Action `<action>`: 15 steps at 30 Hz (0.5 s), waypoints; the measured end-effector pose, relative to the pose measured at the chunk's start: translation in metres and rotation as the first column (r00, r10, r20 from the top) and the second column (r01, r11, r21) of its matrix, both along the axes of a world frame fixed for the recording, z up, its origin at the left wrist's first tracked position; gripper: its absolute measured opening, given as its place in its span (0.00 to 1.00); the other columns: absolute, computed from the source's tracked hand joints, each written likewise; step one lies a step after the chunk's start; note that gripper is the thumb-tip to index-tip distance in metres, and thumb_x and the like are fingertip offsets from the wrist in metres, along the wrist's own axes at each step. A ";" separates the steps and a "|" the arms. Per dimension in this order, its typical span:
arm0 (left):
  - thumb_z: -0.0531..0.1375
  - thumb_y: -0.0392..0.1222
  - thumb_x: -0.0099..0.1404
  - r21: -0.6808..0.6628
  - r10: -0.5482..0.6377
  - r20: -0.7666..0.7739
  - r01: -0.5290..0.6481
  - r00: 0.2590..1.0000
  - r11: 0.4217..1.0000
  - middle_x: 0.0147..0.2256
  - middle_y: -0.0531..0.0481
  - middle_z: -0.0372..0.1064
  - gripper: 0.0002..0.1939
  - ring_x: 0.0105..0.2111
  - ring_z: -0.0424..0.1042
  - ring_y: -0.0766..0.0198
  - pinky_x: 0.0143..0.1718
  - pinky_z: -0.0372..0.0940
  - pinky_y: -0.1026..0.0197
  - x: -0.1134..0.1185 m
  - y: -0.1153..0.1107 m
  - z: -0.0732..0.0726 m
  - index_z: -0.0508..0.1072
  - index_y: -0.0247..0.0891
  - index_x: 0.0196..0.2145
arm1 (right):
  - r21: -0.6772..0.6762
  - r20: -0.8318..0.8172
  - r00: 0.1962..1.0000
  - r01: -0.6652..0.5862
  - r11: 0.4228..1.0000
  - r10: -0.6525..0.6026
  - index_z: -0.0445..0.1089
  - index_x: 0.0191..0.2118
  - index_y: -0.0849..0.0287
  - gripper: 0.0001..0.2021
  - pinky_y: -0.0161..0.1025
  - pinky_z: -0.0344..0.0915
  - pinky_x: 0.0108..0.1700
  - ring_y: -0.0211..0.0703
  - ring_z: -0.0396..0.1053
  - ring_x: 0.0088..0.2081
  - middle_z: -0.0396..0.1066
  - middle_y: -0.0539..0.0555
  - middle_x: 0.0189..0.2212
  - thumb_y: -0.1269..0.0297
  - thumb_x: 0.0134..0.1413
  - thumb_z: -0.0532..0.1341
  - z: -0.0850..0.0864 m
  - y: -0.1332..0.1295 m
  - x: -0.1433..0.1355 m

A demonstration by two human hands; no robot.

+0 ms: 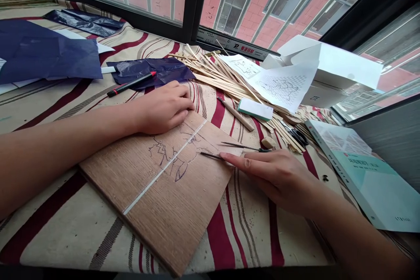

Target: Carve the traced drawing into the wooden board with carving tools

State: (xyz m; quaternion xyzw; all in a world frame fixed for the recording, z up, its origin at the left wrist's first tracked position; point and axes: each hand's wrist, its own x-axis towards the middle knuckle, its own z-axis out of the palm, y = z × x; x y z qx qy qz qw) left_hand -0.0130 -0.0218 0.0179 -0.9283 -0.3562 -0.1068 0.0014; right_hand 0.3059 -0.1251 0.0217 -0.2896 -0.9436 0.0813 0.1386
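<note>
A wooden board (183, 201) lies tilted on the striped cloth, with a dark line drawing (179, 168) and a pale strip (164, 167) across it. My left hand (166, 107) rests on the board's upper edge, its fingers curled together; anything under them is hidden. Over the board's right part, my right hand (272, 175) grips a thin dark tool (211, 155), index finger stretched along it, tip near the drawing. A second slender pointed tool (244, 146) lies just above that hand, beside a small tan block (268, 142).
Behind the board are a black marker (131, 84), dark blue sheets (157, 70), thin wooden strips (213, 78), printed paper (278, 85), a green-white block (255, 109) and a wooden-handled tool (236, 114). Scissors (297, 136), a book (364, 170) and a white box (341, 65) stand right.
</note>
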 end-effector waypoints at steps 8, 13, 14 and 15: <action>0.47 0.45 0.74 -0.026 0.009 -0.003 -0.009 1.000 1.000 0.51 0.38 0.71 0.24 0.52 0.67 0.48 0.59 0.62 0.47 0.001 0.000 0.002 0.80 0.36 0.52 | -0.001 -0.008 1.000 -0.002 1.000 0.002 0.72 0.67 0.55 0.26 0.33 0.61 0.27 0.36 0.74 0.27 0.82 0.54 0.36 0.76 0.70 0.52 0.002 -0.001 -0.002; 0.48 0.46 0.74 -0.014 0.006 -0.012 -0.007 1.000 1.000 0.50 0.39 0.71 0.24 0.52 0.67 0.48 0.60 0.62 0.48 0.001 0.000 0.001 0.81 0.37 0.52 | -0.013 -0.005 1.000 -0.004 1.000 0.004 0.69 0.70 0.54 0.26 0.32 0.62 0.29 0.35 0.74 0.28 0.82 0.53 0.36 0.74 0.72 0.52 0.003 0.000 0.005; 0.47 0.46 0.74 -0.007 0.010 -0.010 -0.010 1.000 1.000 0.50 0.39 0.71 0.24 0.52 0.67 0.49 0.60 0.62 0.48 0.001 0.000 0.001 0.81 0.37 0.52 | -0.029 0.000 1.000 -0.015 0.999 0.015 0.70 0.70 0.54 0.26 0.32 0.61 0.29 0.34 0.73 0.27 0.81 0.52 0.35 0.74 0.72 0.52 0.003 0.001 0.007; 0.47 0.46 0.74 -0.004 0.011 -0.006 -0.011 1.000 1.000 0.50 0.39 0.71 0.24 0.52 0.67 0.49 0.60 0.62 0.48 0.000 0.000 0.000 0.81 0.37 0.52 | -0.042 0.003 1.000 -0.020 0.999 0.021 0.70 0.70 0.54 0.25 0.32 0.61 0.29 0.34 0.72 0.27 0.80 0.51 0.34 0.74 0.73 0.52 0.004 0.002 0.010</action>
